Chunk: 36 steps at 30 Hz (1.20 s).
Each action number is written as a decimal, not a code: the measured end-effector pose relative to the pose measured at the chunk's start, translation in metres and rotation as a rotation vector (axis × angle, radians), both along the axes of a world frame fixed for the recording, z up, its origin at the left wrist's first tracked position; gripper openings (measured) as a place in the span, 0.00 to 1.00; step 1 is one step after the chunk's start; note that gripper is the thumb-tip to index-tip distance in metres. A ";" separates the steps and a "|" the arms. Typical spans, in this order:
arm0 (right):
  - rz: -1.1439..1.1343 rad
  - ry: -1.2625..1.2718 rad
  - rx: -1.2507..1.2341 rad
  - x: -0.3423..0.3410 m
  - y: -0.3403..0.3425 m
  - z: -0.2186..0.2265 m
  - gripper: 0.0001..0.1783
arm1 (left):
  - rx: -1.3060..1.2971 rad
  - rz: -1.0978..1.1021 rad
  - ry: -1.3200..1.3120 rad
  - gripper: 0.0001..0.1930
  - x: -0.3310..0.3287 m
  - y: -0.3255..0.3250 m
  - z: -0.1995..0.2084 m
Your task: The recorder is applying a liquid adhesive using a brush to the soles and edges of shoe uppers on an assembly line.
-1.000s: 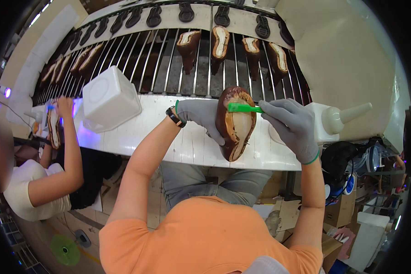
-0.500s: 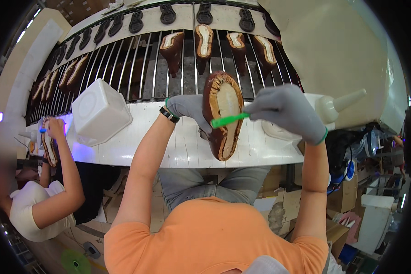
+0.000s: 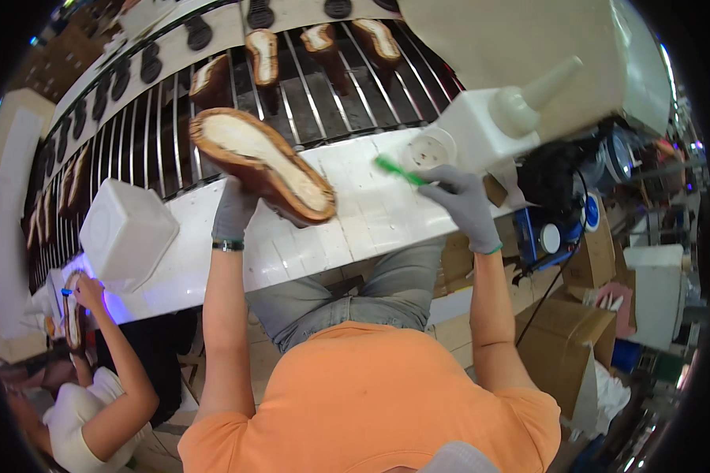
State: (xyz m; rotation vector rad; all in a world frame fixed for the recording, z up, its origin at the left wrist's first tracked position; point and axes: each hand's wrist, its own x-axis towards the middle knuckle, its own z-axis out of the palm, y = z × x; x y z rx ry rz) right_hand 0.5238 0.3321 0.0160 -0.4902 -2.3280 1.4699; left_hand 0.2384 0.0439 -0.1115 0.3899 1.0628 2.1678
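My left hand [image 3: 235,211], in a grey glove, grips a brown leather shoe upper [image 3: 264,164] from below. Its underside faces up, showing a pale insole board and tan folded-in edges. The upper is tilted, its heel and toe running from far left to near right. In my gloved right hand [image 3: 465,206] is a slim green brush [image 3: 398,169], its head pointing left, slightly blurred. The brush is apart from the shoe. Just beyond it stands a small round white tub [image 3: 430,148], next to a white bottle with a long nozzle [image 3: 493,122].
Several upturned shoe uppers [image 3: 264,59] lie on a metal roller conveyor [image 3: 162,126]; black soles [image 3: 151,63] line the shelf behind. An upturned white container [image 3: 126,232] sits on the white table [image 3: 347,229]. At left a co-worker [image 3: 106,402] handles another shoe. Cardboard boxes [image 3: 556,339] stand at right.
My right hand has drawn the brush off the shoe, toward the tub. My left hand has carried the shoe left and turned it more slantwise. The whole view has swung rightward.
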 end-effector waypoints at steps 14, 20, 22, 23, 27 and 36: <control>-0.343 -0.457 0.769 0.011 0.027 -0.037 0.13 | -0.287 0.194 0.294 0.30 0.147 0.004 -0.021; -0.363 -0.210 -0.588 0.027 0.040 -0.046 0.17 | -0.063 -0.140 -0.568 0.38 0.170 0.006 0.001; -0.268 -0.102 -0.720 0.022 0.030 -0.050 0.18 | -0.081 -0.165 -0.615 0.37 0.169 0.011 0.012; -0.227 -0.084 -0.711 0.017 0.024 -0.049 0.19 | -0.105 -0.153 -0.617 0.35 0.169 0.012 0.017; 0.013 -0.166 -0.452 -0.004 0.000 -0.027 0.13 | -0.279 -0.073 -0.483 0.32 0.172 0.017 0.031; 0.372 -0.363 -0.062 -0.043 -0.037 -0.005 0.11 | -0.346 -0.061 -0.380 0.37 0.172 0.017 0.034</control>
